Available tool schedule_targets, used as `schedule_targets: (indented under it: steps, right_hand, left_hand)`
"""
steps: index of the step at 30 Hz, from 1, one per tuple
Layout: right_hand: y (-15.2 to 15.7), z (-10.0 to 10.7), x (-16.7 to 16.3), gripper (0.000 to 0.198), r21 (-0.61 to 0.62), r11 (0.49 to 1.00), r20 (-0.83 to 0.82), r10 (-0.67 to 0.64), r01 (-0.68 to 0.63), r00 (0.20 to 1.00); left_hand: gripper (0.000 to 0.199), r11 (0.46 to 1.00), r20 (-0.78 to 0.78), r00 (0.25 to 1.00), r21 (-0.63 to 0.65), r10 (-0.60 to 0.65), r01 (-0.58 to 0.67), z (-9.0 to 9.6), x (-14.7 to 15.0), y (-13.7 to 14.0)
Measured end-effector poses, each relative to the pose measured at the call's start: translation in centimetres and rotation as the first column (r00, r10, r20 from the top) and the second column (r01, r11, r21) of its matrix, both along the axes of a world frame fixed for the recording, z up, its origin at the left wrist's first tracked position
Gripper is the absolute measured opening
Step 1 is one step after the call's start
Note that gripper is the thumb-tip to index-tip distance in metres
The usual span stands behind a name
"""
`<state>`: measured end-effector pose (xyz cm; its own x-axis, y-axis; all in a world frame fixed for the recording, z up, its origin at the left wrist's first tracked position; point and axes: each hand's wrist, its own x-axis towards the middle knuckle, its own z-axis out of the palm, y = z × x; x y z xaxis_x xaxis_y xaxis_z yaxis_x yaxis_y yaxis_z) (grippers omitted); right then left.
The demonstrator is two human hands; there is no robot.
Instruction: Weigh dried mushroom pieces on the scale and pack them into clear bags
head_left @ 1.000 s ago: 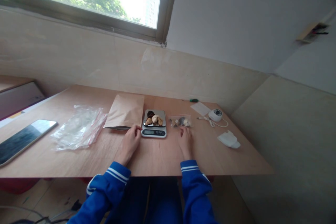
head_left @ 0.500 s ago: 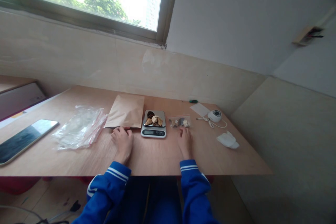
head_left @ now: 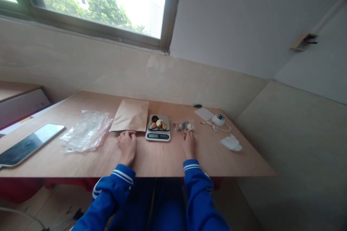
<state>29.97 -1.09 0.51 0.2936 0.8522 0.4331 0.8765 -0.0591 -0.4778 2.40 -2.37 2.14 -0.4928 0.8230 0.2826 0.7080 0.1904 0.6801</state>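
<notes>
My left hand (head_left: 127, 147) rests on the table, fingers loosely bent and apart, at the near edge of a brown kraft paper bag (head_left: 131, 114). My right hand (head_left: 188, 143) lies at the near edge of a small clear zip bag (head_left: 179, 125) with dark and pale pieces inside; its fingers are slightly bent and seem to hold nothing. Between my hands stands a white digital kitchen scale (head_left: 158, 140). Several tan dried pieces (head_left: 159, 124) and a dark round one (head_left: 155, 118) sit on its metal plate. The display reading is too small to make out.
Left on the wooden table (head_left: 159, 162) lie a pile of clear zip bags (head_left: 85, 130) and a phone (head_left: 32, 142). To the right are a white device (head_left: 218, 119) with a cable, a crumpled tissue (head_left: 231, 143), a flat white sheet (head_left: 204, 114) and a green-handled screwdriver (head_left: 197, 106).
The whole view has shifted slightly as my head moved. Both hands stay at their places on the table, and the things on it have not moved.
</notes>
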Motion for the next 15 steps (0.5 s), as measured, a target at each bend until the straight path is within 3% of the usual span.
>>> schedule_targets:
  steps: [5, 10, 13, 15]
  right_hand:
    - [0.2, -0.3, 0.2, 0.032, 0.010, 1.000, 0.000, 0.018, -0.018, 1.000]
    - [0.4, -0.8, 0.5, 0.031, -0.020, 1.000, 0.028, 0.002, -0.002, 1.000]
    - [0.4, -0.9, 0.5, 0.030, -0.012, 1.000, 0.032, 0.001, -0.001, 0.999]
    - [0.4, -0.9, 0.5, 0.030, 0.006, 1.000, 0.023, 0.000, 0.000, 1.000]
  left_hand:
    - [0.021, 0.985, -0.057, 0.997, 0.167, 0.053, -0.043, 1.2, -1.6, -1.8]
    - [0.033, 0.938, -0.133, 0.952, 0.252, 0.276, -0.237, 2.9, -6.9, -2.4]
    - [0.040, 0.965, -0.186, 0.949, 0.107, 0.256, -0.240, 2.8, -10.9, -1.7]
    - [0.036, 0.987, -0.177, 0.976, -0.078, 0.125, -0.140, 2.3, -13.2, -1.2]
